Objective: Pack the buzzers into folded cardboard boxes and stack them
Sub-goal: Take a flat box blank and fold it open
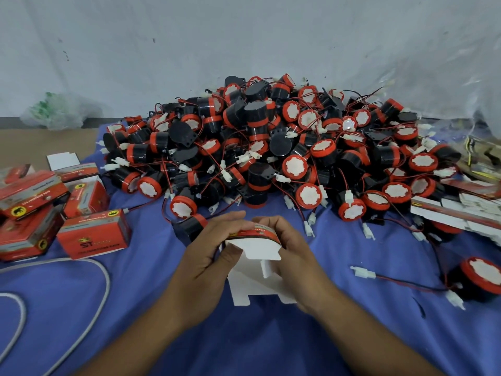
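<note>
Blue cloth, box between curled fingers

Place: a small packing workshop, with the work done by hand.
Stock: a large heap of identical black-and-red buzzers, their wires and white plugs tangled, piled on a blue cloth.
Packaging: closed red printed boxes gathered at the left; flat unfolded cartons stacked at the right.
Surroundings: a plain pale wall behind, with a crumpled plastic bag at its foot.
</note>
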Demonstrator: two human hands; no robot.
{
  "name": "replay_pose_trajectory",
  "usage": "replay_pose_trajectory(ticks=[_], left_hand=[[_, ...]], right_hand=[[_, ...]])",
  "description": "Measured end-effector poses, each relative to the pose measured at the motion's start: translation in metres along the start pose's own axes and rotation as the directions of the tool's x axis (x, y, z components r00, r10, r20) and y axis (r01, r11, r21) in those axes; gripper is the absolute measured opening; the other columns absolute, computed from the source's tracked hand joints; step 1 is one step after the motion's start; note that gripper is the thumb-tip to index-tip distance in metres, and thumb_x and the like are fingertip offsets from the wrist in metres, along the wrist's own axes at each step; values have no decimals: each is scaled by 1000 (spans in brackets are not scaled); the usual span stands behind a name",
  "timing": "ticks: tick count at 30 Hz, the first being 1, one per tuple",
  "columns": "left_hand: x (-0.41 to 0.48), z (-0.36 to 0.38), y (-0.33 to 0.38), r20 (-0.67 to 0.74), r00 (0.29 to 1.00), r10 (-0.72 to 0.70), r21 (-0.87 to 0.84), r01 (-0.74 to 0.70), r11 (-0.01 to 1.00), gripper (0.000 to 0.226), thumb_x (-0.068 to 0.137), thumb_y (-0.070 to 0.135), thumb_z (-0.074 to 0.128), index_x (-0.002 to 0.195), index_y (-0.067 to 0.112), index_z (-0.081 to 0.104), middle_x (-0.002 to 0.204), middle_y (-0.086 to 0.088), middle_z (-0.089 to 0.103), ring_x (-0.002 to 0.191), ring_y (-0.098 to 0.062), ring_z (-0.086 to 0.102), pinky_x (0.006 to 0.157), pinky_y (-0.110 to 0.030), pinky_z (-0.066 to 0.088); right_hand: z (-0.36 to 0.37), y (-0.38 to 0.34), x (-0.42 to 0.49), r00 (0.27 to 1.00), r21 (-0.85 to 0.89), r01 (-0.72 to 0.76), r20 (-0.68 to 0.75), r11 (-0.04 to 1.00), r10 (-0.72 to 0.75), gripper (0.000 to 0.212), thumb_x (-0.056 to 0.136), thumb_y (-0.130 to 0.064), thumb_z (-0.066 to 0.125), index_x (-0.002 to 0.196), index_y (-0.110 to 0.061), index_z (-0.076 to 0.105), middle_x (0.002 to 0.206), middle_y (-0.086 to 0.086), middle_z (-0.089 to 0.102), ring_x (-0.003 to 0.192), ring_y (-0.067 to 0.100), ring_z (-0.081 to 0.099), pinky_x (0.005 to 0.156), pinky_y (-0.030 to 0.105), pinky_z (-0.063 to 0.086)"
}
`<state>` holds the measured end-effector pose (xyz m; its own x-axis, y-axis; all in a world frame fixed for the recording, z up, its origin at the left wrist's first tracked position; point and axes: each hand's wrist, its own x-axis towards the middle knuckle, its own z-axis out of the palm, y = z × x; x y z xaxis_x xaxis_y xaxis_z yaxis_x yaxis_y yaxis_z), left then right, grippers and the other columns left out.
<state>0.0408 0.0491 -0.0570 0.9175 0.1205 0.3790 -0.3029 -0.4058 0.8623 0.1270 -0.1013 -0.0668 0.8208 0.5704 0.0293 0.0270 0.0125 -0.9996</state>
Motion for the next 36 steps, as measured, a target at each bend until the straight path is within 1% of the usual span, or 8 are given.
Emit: replay_pose_trajectory(ticks=[5, 9, 14, 17, 22, 28, 32, 36], left_hand=[[0, 2, -1, 10, 999, -39, -107, 40, 993, 33, 92, 45, 45, 117, 41, 65, 134, 15, 58, 128, -10, 53, 102, -44, 45], [0, 0, -1, 48, 997, -67, -167, 74, 983, 29, 94, 37, 49, 117, 39, 66, 138, 10, 57, 132, -14, 50, 108, -54, 41], [-4, -10, -5, 278, 958, -64, -156, 111, 981, 98, 70, 71, 73, 151, 42, 26, 162, 4, 25, 148, -20, 28, 112, -51, 38], [-4, -7, -4, 291, 956, 28, 14, -34, 999, 122, 57, 65, 84, 153, 48, 10, 165, 11, 8, 151, -17, 21, 110, -49, 42], [0, -3, -10, 87, 994, 72, -25, -70, 997, 83, 71, 58, 81, 141, 46, 37, 153, 4, 39, 140, -24, 42, 103, -55, 47], [4, -9, -11, -64, 998, 7, -2, -8, 1000, 46, 86, 48, 67, 129, 47, 50, 118, 21, 62, 103, -5, 64, 75, -15, 52], [4, -11, -8, -147, 987, -67, -6, 67, 998, 48, 88, 51, 62, 133, 53, 45, 119, 34, 61, 107, 8, 60, 78, -7, 47], [3, -7, -1, -243, 969, -42, 75, 62, 995, 54, 78, 55, 59, 129, 53, 44, 132, 22, 59, 118, 5, 56, 91, -14, 49]], right_hand=[[-3, -2, -8, 947, -109, 320, 60, 941, -315, 38, 79, -17, 59, 115, -30, 61, 135, -8, 54, 125, 29, 53, 98, 49, 48], [0, 1, -5, 854, -311, 507, 53, 804, -518, 38, 83, -36, 67, 116, -18, 61, 120, -7, 61, 116, 19, 58, 93, 23, 45], [-1, -3, 0, 917, -199, 364, -95, 910, -388, 25, 74, -46, 70, 98, -36, 69, 96, -13, 69, 85, 4, 65, 70, 20, 52], [0, -3, -1, 955, -69, 274, -98, 959, -279, 26, 79, -53, 62, 99, -37, 67, 88, -9, 69, 71, 5, 61, 63, 22, 49], [10, -4, -7, 952, -72, 307, 24, 949, -306, 39, 93, -53, 57, 120, -25, 64, 112, -3, 66, 95, 17, 64, 77, 37, 51], [9, -22, -4, 972, -60, 190, 152, 980, -180, 77, 95, -64, 43, 141, -3, 52, 146, 16, 50, 128, 23, 52, 92, 14, 43], [12, -13, -6, 975, 22, 111, 192, 994, -113, 46, 98, -63, 34, 132, -46, 60, 138, -12, 60, 129, 1, 52, 100, 13, 41], [12, -12, -6, 986, 71, 87, 136, 994, -96, 41, 98, -56, 43, 130, -40, 63, 129, -6, 67, 118, 10, 63, 93, 19, 49]])
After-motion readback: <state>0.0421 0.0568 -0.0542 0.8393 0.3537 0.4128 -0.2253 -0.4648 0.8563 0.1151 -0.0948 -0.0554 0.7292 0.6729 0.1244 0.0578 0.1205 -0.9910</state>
